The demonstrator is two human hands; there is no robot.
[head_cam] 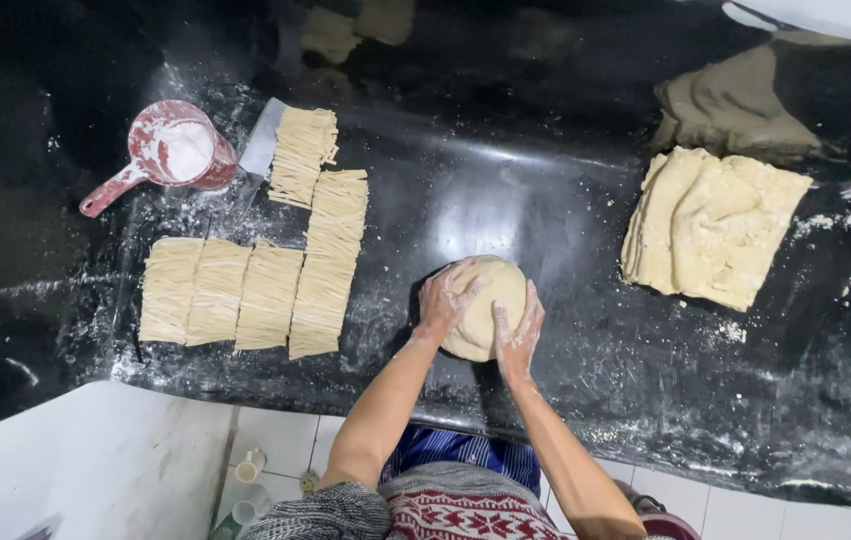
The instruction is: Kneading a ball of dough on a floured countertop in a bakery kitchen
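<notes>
While cut noodle bundles (275, 270) lie left of the dough ball (485, 305), left hand (445, 298) and right hand (518, 335) cup it, fingers spread.

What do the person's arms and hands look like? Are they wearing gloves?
No gloves. Both the left hand and the right hand are bare and dusted with white flour, most on the fingers. The forearms are bare too. A grey knitted sleeve is pushed up on the left arm.

- Overhead light glares off the black counter (505, 210) just beyond the dough ball (485, 305).
- Far-left counter dim — edges bowed, slightly soft.
</notes>
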